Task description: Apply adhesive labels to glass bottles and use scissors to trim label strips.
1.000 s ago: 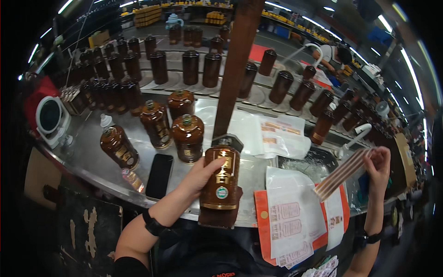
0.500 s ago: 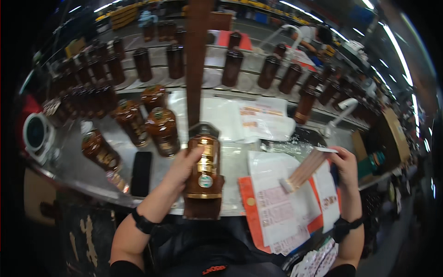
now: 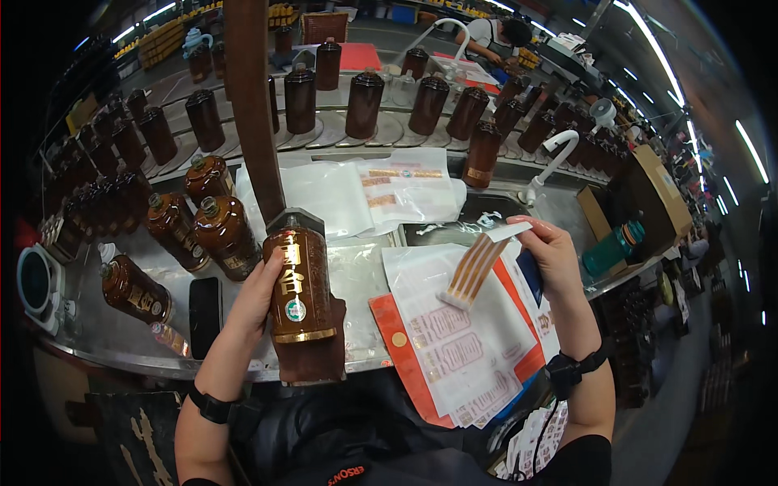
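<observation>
Standing upright on a dark cloth pad [image 3: 312, 356] at the near edge of the metal tabletop [image 3: 113, 324], the brown glazed bottle [image 3: 298, 279] is steadied by the left hand [image 3: 258, 293], whose fingers are wrapped against its left side. The bottle is judged heavy, rigid and breakable, and its glossy glaze is likely slippery; a hold around the broad body, well below the narrow capped neck, is judged the safest. A gold band at the base, gold characters and a small round seal are seen on its front.

To its right, a stack of white and red printed sheets [image 3: 454, 348] lies flat, partly over the tabletop's edge. These are judged light, limp and easily creased.

The smallest thing, a striped paper strip [image 3: 476, 267], is pinched at its upper end by the closed fingers of the right hand [image 3: 551, 255] and hangs above the sheets. It is judged thin and flimsy, best held by an edge.
</observation>
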The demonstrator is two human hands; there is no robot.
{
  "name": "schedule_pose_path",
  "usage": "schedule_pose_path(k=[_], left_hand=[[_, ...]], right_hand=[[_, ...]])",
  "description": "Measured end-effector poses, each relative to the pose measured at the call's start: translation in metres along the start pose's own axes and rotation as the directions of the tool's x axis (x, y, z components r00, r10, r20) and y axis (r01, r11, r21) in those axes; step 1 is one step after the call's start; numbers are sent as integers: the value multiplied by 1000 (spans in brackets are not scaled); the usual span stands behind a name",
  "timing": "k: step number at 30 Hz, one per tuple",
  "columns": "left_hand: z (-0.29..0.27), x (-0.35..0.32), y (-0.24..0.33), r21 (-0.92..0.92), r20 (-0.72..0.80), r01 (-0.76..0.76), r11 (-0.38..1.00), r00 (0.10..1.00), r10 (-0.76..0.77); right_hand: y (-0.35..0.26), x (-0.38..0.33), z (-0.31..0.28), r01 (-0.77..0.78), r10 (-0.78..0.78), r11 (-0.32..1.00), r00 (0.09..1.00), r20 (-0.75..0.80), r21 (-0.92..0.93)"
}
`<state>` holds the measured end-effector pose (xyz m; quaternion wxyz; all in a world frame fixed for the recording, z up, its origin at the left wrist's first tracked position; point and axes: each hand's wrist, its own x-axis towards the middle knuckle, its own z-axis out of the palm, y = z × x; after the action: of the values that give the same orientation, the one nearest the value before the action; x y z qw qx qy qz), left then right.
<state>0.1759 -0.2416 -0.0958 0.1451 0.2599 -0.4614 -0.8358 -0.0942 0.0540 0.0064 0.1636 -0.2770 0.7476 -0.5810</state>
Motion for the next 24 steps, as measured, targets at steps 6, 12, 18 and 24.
schedule_pose_path(k=[6,12,18,24], left_hand=[[-9,-16,-10,472,-260,-269,840,867,424],[65,-50,41,703,306,-663,257,609,732],[149,4,37,583,539,-784,215,571,619],[200,59,35,518,451,-531,671,836,313]], right_hand=[[-1,4,11,110,-110,994,993,-49,4],[-25,-6,18,167,-171,983,984,-41,-82],[-56,-10,27,240,-240,969,971,6,-53],[-59,2,28,340,-346,938,933,-99,-74]])
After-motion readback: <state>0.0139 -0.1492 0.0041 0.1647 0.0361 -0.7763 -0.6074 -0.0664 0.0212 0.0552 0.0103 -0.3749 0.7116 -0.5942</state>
